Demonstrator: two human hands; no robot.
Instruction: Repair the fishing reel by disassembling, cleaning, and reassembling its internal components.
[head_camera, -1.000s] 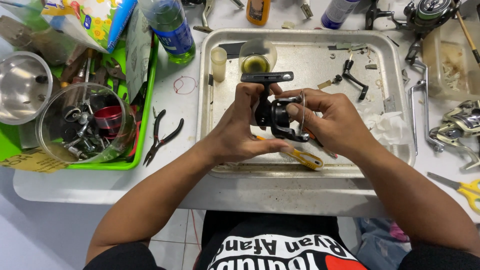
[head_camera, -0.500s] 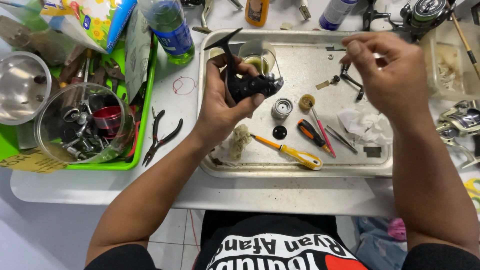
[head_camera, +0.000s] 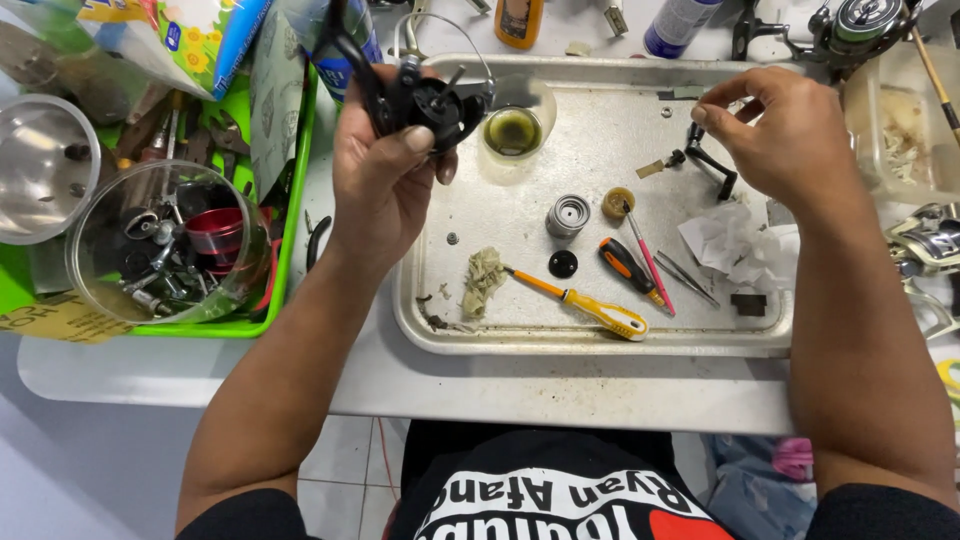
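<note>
Gripped firmly in the left hand (head_camera: 385, 175), thumb laid across its face: the black reel body (head_camera: 425, 100), held above the far-left corner of the metal tray (head_camera: 600, 345), partly beyond its rim. Kept the right hand (head_camera: 790, 140) in a narrow pinch grip over the tray's far-right part, just beside the black crank handle (head_camera: 710, 160); could not tell whether anything tiny sat between those fingertips. Judged the likeliest mishap a drop: held so near the rim, could have shed a loose piece off the tray rather than into it. Looked risky too for the small cup of yellowish oil (head_camera: 513, 130) at the tray's far edge, right beside the reel body and open to a knock and a spill. Left the silver spool (head_camera: 568, 213) and black round cap (head_camera: 563, 263) loose at the tray's middle, free to roll if nudged by a wrist.
</note>
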